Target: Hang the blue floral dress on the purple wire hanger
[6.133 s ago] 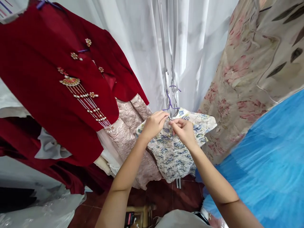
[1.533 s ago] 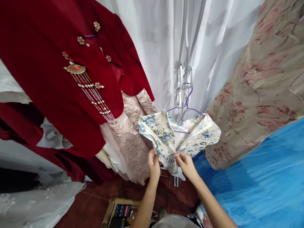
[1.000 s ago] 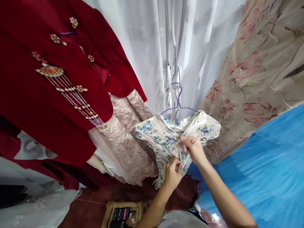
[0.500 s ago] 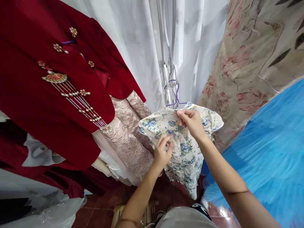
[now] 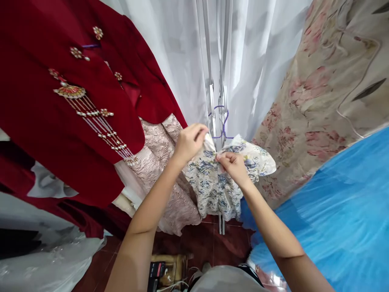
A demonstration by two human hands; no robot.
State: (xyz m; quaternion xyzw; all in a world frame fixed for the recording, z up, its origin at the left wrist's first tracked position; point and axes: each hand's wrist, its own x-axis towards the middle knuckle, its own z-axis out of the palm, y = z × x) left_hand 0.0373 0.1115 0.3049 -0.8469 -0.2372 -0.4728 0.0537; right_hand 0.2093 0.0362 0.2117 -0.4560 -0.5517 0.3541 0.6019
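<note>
A white top with blue flowers (image 5: 209, 186) hangs from a purple hanger (image 5: 224, 125) on a white metal stand (image 5: 209, 52). My left hand (image 5: 191, 142) is closed in a pinch on the left side of its neckline. Lower and to the right, my right hand (image 5: 233, 165) pinches the fabric at the middle of the front, near the bottom of the neck opening. The top's right sleeve (image 5: 263, 160) spreads out beyond my right hand. My left hand and forearm hide much of the other shoulder.
On the left hang a dark red jacket (image 5: 100, 162) with a beaded ornament (image 5: 71, 92) and a pink brocade skirt (image 5: 164, 174). A beige floral cloth (image 5: 304, 109) and blue tulle (image 5: 343, 202) fill the right. A wooden stool (image 5: 176, 269) stands low on the red tiled floor (image 5: 209, 243).
My left hand has risen from the top's front to the left side of its neckline. My right hand has moved lower and slightly left. The neck opening now parts into a V.
</note>
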